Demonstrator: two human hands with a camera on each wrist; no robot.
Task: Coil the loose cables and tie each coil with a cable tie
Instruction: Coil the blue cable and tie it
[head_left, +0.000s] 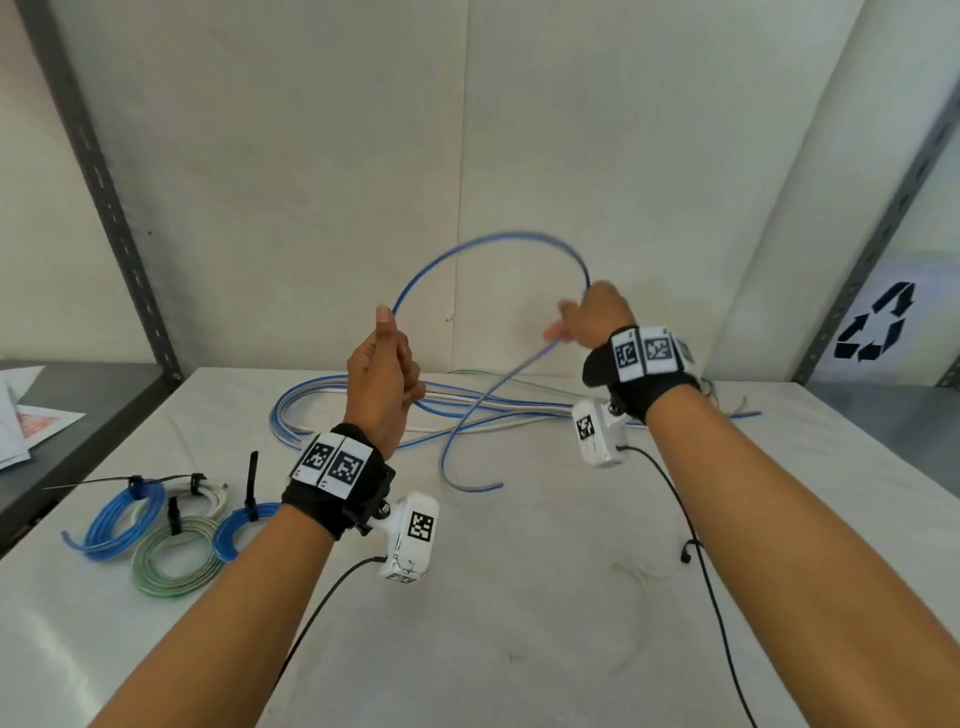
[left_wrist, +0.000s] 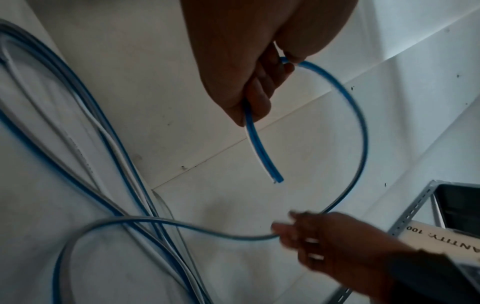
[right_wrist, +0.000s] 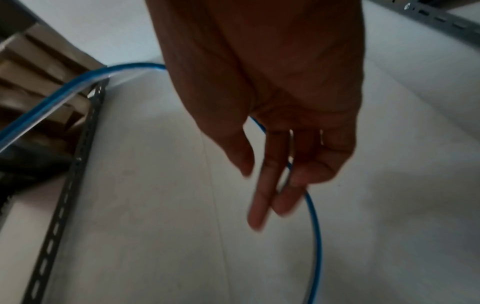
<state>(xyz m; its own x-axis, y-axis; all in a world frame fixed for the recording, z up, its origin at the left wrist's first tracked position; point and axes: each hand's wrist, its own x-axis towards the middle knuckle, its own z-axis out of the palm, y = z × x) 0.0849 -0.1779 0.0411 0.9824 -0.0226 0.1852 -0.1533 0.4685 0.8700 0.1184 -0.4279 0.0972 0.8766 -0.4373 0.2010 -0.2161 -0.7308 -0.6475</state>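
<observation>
A blue-and-white cable (head_left: 488, 240) arcs in the air between my two hands. My left hand (head_left: 400, 374) grips it near one end, thumb up; in the left wrist view that hand (left_wrist: 270, 86) holds the cable (left_wrist: 363, 127) with the short cut end hanging below the fist. My right hand (head_left: 571, 325) holds the arc's other side. In the right wrist view the cable (right_wrist: 315, 226) runs through that hand (right_wrist: 272, 185), whose index and middle fingers are stretched out. Its rest trails down among several loose cables (head_left: 332, 397) on the white table (head_left: 519, 597).
Several tied coils, blue (head_left: 122, 519), green (head_left: 171, 561), white (head_left: 210, 493) and blue (head_left: 236, 527), lie at the table's front left. Papers (head_left: 26, 421) sit on a dark shelf to the left. Slotted metal uprights (head_left: 104, 197) flank the table. Black wrist-camera leads (head_left: 698, 525) hang over the front.
</observation>
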